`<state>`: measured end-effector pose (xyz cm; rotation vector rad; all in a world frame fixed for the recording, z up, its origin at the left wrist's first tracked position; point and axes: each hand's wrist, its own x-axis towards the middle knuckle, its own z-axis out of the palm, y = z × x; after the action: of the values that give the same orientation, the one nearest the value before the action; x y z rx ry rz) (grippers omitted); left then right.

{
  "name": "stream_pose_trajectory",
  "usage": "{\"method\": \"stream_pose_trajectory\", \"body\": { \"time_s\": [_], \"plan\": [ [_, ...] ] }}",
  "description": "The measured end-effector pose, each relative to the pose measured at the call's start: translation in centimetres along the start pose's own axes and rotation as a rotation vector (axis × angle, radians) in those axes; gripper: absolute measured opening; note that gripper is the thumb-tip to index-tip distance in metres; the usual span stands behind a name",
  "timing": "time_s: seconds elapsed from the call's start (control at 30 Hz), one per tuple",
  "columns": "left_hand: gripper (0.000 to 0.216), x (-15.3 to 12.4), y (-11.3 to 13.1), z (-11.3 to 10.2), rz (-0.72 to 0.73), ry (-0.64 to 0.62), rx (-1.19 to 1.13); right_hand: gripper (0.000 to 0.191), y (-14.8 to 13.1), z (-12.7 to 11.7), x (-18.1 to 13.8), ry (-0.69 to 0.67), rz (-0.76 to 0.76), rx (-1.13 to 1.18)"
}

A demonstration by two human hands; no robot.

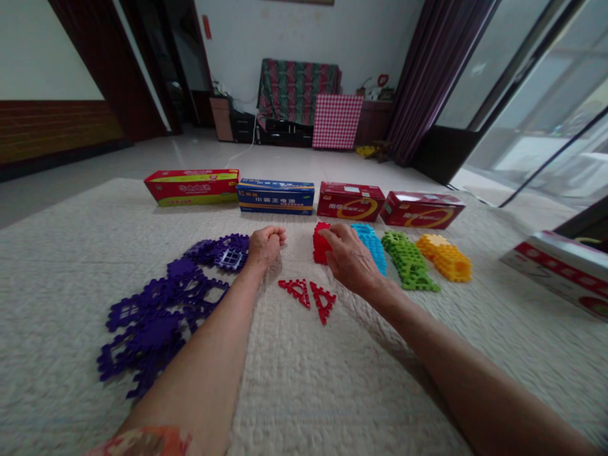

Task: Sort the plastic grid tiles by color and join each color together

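Observation:
My right hand (pixel 350 254) is closed, with thumb and fingertips gripping the edge of a stack of red interlocking plastic tiles (pixel 320 246). My left hand (pixel 266 246) is curled into a fist above the mat; its palm side is hidden, so I cannot see whether it holds anything. Two red triangular tiles (pixel 295 291) lie flat between my forearms. Left of my left hand spreads a loose heap of purple tiles (pixel 156 332), some solid and some with window grids. Right of the red stack stand rows of blue tiles (pixel 373 246), green tiles (pixel 408 261) and yellow tiles (pixel 445 258).
Along the far side of the pale quilted mat (pixel 294 392) stand a red-and-yellow box (pixel 192 188), a blue box (pixel 275 197) and two dark red boxes (pixel 350 201). A white-and-red box (pixel 560 269) lies at the right. Beyond are a tiled floor and covered furniture.

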<state>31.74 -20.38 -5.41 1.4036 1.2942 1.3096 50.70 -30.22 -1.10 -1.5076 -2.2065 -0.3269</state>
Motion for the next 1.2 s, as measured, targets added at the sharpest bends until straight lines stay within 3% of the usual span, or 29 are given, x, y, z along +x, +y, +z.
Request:
{"method": "stream_pose_trajectory", "body": {
  "time_s": [0.1,0.27,0.4,0.53,0.7,0.93,1.03,1.2],
  "plan": [
    [0.033,0.0,-0.1,0.0,0.008,0.001,0.005,0.027,-0.7,-0.7,0.1,-0.023,-0.016,0.045],
    [0.034,0.1,-0.3,0.0,0.013,-0.009,0.016,0.025,-3.0,-1.7,-0.2,-0.354,-0.037,0.242],
    [0.033,0.1,-0.3,0.0,0.019,-0.006,0.031,0.027,-4.6,-1.9,-0.7,-0.48,0.0,0.195],
    [0.033,0.1,-0.2,0.0,0.018,-0.007,0.032,0.029,-5.6,-1.7,-1.0,-0.482,0.011,0.106],
    [0.033,-0.1,0.0,0.1,0.005,-0.001,0.011,0.019,-6.3,-0.9,-1.1,-0.409,-0.019,0.164],
    [0.033,0.2,-0.5,0.0,0.021,-0.01,0.051,0.031,-6.7,-1.6,-0.9,-0.373,0.068,0.077],
    [0.033,0.4,-0.8,0.0,0.03,-0.01,0.072,0.028,-6.6,-2.3,-0.9,-0.425,0.068,0.044],
    [0.032,0.6,-1.1,0.0,0.035,-0.005,0.074,0.039,-5.2,-3.6,-0.5,-0.565,0.008,0.327]
  ]
}}
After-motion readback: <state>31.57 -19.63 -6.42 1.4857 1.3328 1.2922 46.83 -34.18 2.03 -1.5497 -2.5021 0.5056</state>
